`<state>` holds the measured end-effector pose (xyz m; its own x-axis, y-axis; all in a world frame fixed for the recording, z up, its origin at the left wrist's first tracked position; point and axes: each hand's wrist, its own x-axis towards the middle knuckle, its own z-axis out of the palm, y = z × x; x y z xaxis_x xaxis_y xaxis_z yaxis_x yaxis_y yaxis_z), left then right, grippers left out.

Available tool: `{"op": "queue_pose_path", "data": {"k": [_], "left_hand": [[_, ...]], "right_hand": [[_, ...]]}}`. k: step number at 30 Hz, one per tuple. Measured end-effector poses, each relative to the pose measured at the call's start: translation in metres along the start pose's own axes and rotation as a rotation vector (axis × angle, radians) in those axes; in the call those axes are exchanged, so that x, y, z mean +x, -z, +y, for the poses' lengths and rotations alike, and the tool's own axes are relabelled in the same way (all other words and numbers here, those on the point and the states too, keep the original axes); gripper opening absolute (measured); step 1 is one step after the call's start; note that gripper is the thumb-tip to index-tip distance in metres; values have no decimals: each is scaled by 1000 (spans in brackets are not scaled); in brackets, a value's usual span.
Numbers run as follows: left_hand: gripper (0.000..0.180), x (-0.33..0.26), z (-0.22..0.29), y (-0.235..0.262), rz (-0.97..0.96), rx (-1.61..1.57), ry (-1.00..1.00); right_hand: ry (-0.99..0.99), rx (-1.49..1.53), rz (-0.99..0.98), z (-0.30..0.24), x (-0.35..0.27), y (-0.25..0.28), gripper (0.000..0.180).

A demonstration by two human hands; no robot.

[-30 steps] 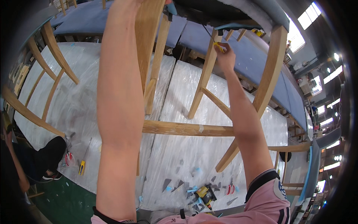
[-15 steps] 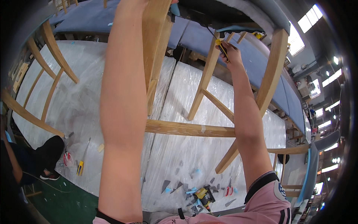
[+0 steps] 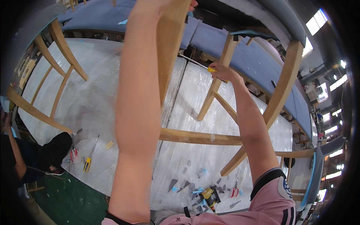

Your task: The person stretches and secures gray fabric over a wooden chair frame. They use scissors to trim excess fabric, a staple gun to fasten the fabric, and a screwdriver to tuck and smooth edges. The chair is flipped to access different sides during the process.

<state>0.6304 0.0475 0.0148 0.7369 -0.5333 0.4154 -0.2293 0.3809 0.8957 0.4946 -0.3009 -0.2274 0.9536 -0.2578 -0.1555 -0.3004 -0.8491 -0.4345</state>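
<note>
An upturned chair with wooden legs (image 3: 283, 88) and a grey padded seat (image 3: 275, 17) lies before me. My left hand (image 3: 159, 4) reaches up to the chair's near-left leg (image 3: 170, 48) and wraps round its upper end; fingertips show past its far edge. In my right hand (image 3: 224, 72) is a screwdriver (image 3: 212, 69) with a yellow handle, its thin shaft pointing left. That hand is beside another wooden leg (image 3: 213, 88), below the seat's edge. A wooden stretcher (image 3: 198, 137) crosses under my forearms.
On the film-wrapped table (image 3: 101, 112) lie a second screwdriver (image 3: 87, 164), red-handled scissors (image 3: 234, 192), a yellow staple gun (image 3: 208, 195) and grey scraps (image 3: 172, 184). Another chair's legs (image 3: 65, 48) stand at left, near a seated person's dark-clothed leg (image 3: 56, 150). Blue-covered tables (image 3: 240, 60) stretch behind.
My right hand has come down and slightly left from the seat's edge, and the screwdriver has swung to point left. My left hand stays on the leg. The whole view has shifted a little.
</note>
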Motion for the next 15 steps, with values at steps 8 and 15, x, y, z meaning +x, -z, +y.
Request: {"op": "queue_pose_path", "data": {"k": [8, 15], "left_hand": [[52, -40, 37, 6, 64, 56, 17], [53, -57, 42, -11, 89, 24, 103]], "right_hand": [[-346, 841, 191, -45, 40, -66, 63], [13, 1366, 1260, -82, 103, -72, 53]]}}
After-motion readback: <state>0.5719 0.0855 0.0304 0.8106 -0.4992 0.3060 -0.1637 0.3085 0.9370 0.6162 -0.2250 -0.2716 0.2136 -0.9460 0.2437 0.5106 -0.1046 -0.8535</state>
